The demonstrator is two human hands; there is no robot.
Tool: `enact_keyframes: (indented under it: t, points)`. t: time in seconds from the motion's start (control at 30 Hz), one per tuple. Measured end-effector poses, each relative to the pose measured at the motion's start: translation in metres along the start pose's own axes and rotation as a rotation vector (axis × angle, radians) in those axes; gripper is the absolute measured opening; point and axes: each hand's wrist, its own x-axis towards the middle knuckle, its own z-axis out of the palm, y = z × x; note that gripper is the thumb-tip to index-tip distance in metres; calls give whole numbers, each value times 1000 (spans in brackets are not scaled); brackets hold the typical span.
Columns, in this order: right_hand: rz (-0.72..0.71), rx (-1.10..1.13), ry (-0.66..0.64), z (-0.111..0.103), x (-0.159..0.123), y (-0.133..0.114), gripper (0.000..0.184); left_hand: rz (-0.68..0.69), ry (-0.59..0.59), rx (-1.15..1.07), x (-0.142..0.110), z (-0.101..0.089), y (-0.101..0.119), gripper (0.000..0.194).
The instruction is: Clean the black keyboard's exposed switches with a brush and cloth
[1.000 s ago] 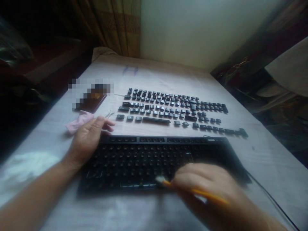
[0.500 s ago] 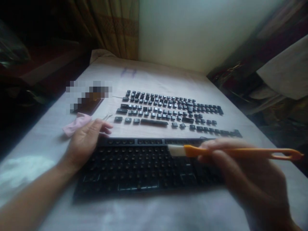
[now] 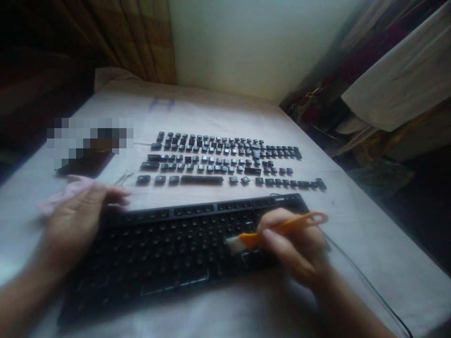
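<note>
A black keyboard [image 3: 169,249] with its keycaps off lies slanted on the cloth-covered surface, its bare switch posts showing. My left hand [image 3: 79,216] is at its far left corner, gripping that end; the thumb side is blurred and partly hidden. My right hand [image 3: 292,244] pinches an orange-handled brush [image 3: 250,240] between thumb and fingers. The pale bristles rest on or just over the right-middle of the keyboard. Behind the keyboard, loose black keycaps [image 3: 211,162] are laid out in rows. A pink cloth [image 3: 66,190] lies beside my left hand.
Thin whitish sticks [image 3: 124,177] lie left of the keycaps. Farther left is a dark flat object [image 3: 86,162], partly pixelated. The keyboard's cable [image 3: 366,277] runs along the right. A wall [image 3: 225,47] and a curtain [image 3: 151,51] stand behind; fabric [image 3: 398,89] hangs at right.
The brush has come down and leftward onto the keyboard area, its handle now slanting up to the right. The keyboard has turned, its left end nearer me. The view has shifted right.
</note>
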Motion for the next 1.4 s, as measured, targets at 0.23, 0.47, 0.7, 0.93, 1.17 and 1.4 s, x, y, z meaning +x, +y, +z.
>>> enact_keyframes:
  t: [0.23, 0.47, 0.7, 0.93, 1.17, 1.4]
  points:
    - [-106, -113, -165, 0, 7, -3, 18, 1, 17, -19, 0, 0, -8, 52]
    - [83, 143, -132, -2, 6, -6, 20, 21, 10, -44, -1, 2, -3, 49]
    - [-25, -47, -200, -5, 7, -4, 20, 68, -5, -4, 0, 0, -2, 50]
    - [85, 64, -276, -3, 7, -9, 21, 5, 26, -19, -4, 2, 6, 55]
    - [191, 231, -78, -9, 1, 0, 22, 61, 50, -64, -1, 1, -7, 49]
    - [202, 171, -111, -20, 7, -3, 9, 60, 62, -91, -4, 1, -3, 46]
